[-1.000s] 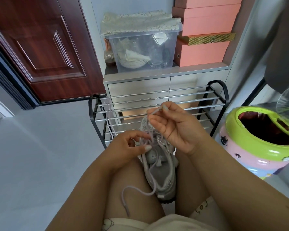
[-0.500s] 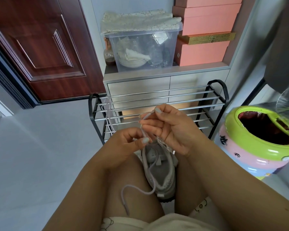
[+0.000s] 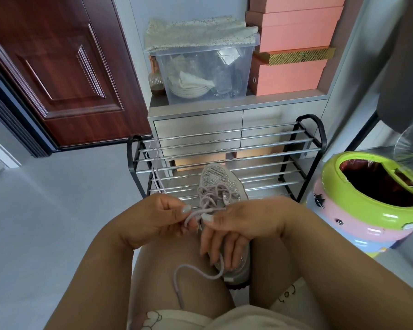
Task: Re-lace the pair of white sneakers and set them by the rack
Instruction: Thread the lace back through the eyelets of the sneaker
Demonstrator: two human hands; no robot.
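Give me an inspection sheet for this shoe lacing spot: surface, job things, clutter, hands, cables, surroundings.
Surface: grey floor; the sneaker sits between the person's knees.
Job's things: one sneaker seen, partly laced; its lace trails loose over the left thigh. A second lace hangs on the shoe rack. No second sneaker seen.
Clutter: nothing seen on the floor.
Hands: left hand pinches the lace; right hand pinches it too, fingers lying over the sneaker.
Cables: nothing seen.
Surroundings: brown door, clear bin and pink boxes on a cabinet, green-rimmed trash can.
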